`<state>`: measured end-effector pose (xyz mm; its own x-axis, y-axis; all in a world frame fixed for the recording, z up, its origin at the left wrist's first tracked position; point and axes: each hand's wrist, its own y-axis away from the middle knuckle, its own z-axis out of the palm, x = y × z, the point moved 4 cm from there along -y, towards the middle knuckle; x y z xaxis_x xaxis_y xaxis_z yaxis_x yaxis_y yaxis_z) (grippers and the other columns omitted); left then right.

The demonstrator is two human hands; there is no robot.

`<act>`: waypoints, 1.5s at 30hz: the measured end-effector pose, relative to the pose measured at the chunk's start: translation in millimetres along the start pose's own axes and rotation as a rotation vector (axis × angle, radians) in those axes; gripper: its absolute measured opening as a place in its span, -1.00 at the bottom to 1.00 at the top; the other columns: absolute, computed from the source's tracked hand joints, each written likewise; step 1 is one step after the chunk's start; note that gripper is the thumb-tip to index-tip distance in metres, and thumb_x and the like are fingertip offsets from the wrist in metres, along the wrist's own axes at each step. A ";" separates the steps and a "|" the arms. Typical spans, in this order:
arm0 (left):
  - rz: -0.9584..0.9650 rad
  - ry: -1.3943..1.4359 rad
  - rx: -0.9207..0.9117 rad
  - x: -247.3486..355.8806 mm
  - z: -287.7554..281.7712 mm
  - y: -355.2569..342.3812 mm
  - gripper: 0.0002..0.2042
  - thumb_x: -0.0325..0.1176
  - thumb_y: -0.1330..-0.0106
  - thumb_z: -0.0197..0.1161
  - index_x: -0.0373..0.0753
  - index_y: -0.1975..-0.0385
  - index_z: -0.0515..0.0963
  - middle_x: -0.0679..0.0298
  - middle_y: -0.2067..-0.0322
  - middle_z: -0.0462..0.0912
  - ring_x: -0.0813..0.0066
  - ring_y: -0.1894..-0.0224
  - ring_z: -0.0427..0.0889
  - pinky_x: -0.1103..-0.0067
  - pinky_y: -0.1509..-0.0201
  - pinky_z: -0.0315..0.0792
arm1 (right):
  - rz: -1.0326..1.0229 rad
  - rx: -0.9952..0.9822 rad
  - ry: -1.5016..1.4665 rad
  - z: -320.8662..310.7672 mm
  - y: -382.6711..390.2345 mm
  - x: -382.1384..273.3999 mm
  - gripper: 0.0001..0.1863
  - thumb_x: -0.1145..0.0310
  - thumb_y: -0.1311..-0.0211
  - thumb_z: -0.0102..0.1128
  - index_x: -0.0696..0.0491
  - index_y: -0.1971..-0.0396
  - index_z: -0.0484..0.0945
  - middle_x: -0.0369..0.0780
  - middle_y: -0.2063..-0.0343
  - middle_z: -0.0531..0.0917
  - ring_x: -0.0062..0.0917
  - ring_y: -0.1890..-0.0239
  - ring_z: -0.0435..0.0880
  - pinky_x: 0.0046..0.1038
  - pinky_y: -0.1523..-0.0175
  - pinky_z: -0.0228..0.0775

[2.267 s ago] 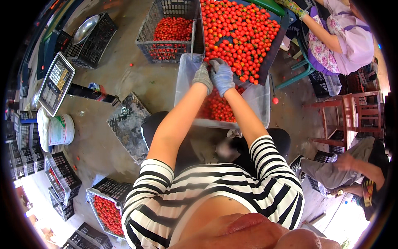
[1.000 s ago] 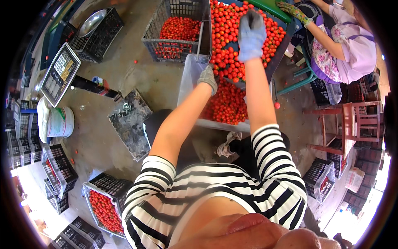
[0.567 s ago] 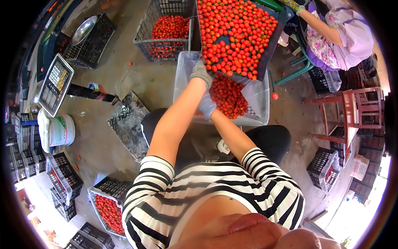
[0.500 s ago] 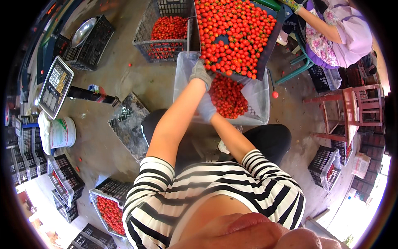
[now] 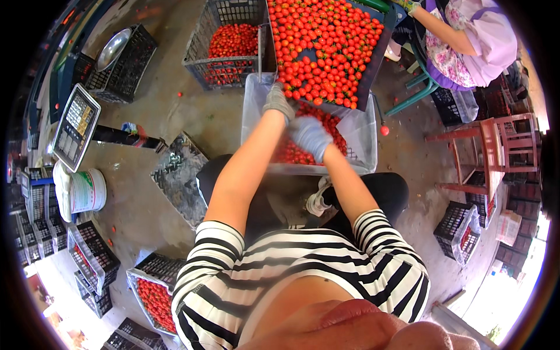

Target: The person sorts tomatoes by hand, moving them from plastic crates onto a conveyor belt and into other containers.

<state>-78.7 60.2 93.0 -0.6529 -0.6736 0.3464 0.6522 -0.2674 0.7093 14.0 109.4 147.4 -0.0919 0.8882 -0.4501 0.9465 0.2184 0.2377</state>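
left hand (image 5: pixel 279 105) at seven o'clock of the tray (image 5: pixel 366 87), right hand (image 5: pixel 311 137) blurred over the lined crate (image 5: pixel 363 140); cannot tell either grip.

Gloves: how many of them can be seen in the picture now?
3: a greyish glove on the person's left hand, a bluish glove on the right hand, and a patterned glove on a co-worker, top right. More may be hidden.
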 end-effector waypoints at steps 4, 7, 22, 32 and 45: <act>0.105 -0.046 -0.199 6.9 -13.1 -34.9 -0.61 -0.09 -0.27 -0.12 -0.12 0.00 0.37 0.19 0.03 0.49 0.13 0.00 0.45 0.08 -0.15 0.22 | 0.031 0.234 0.060 -34.1 -39.2 15.8 -0.77 0.30 -0.02 0.00 -0.04 0.36 0.62 -0.11 0.25 0.59 -0.20 0.18 0.55 -0.26 0.07 0.39; -0.048 0.145 -0.133 -3.1 -32.3 -66.3 -0.65 0.01 -0.23 -0.01 -0.05 0.11 0.41 0.29 0.11 0.51 0.22 0.07 0.47 0.16 0.09 0.35 | 0.076 0.489 -0.037 -65.1 -59.0 20.4 -0.75 0.28 -0.05 -0.01 -0.07 0.29 0.60 -0.15 0.22 0.58 -0.21 0.19 0.56 -0.27 0.07 0.40; 0.040 -0.087 0.114 -1.9 -32.8 -43.9 -0.64 0.00 -0.07 0.18 -0.15 0.31 0.44 0.27 0.36 0.41 0.36 0.30 0.36 0.40 0.12 0.30 | 0.039 0.454 0.175 -16.6 -34.0 80.9 -0.71 0.19 -0.03 0.12 -0.13 0.20 0.55 -0.15 -0.06 0.38 -0.19 0.01 0.43 -0.21 -0.10 0.24; 0.016 -0.163 0.219 -7.3 -28.7 -36.8 -0.54 0.04 -0.15 0.10 -0.17 0.08 0.42 0.29 0.16 0.44 0.33 0.15 0.36 0.24 -0.02 0.23 | 0.454 0.457 0.235 -24.8 -19.0 99.5 -0.41 -0.09 0.00 0.12 -0.32 -0.10 0.36 -0.24 -0.22 0.21 -0.05 -0.24 0.09 0.05 -0.27 -0.13; 0.063 0.070 -0.126 -4.8 -16.3 -44.6 -0.67 -0.11 -0.31 -0.12 -0.10 0.05 0.41 0.21 0.01 0.50 0.25 0.00 0.47 0.24 -0.16 0.29 | -0.017 0.430 0.274 -10.0 -92.3 34.9 -0.52 0.12 -0.03 0.10 -0.17 -0.03 0.40 -0.22 -0.13 0.34 -0.26 -0.17 0.27 0.02 -0.24 -0.07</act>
<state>-98.4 64.1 49.7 -0.5835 -0.7369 0.3412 0.7370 -0.3041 0.6036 -79.7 124.3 118.3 -0.1312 0.9720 -0.1952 0.9807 0.0984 -0.1691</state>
